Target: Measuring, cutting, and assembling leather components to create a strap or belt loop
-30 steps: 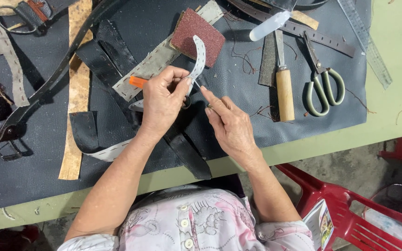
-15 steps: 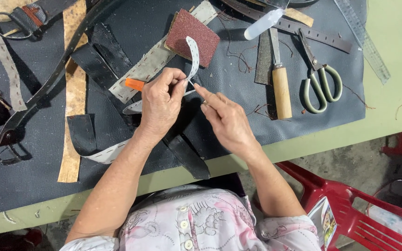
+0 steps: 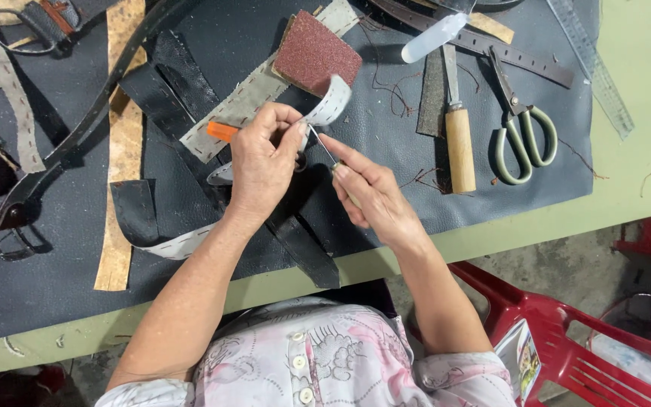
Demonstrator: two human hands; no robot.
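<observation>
My left hand (image 3: 264, 162) pinches a pale grey stitched strap (image 3: 328, 105) that curls up above its fingers; the strap's other end trails out below the wrist to the left. My right hand (image 3: 369, 194) grips a thin metal awl (image 3: 323, 146), with its tip meeting the strap at my left thumb. An orange-handled tool (image 3: 222, 131) pokes out to the left, behind my left hand. Both hands work above black leather strips (image 3: 303, 249) on a dark leather sheet (image 3: 386, 188).
A reddish-brown sanding block (image 3: 316, 51), a wooden-handled knife (image 3: 457, 128), green-handled scissors (image 3: 520, 132), a white bottle (image 3: 432, 38), a punched dark belt (image 3: 521, 56) and a clear ruler (image 3: 593, 64) lie beyond my hands. Tan strips (image 3: 122, 151) and a buckle (image 3: 1, 226) lie at left. A red plastic chair (image 3: 566, 332) stands below the table edge.
The hands hold the same grip on the strap and awl. The view has drifted slightly, so the hands sit a little lower and left in the frame.
</observation>
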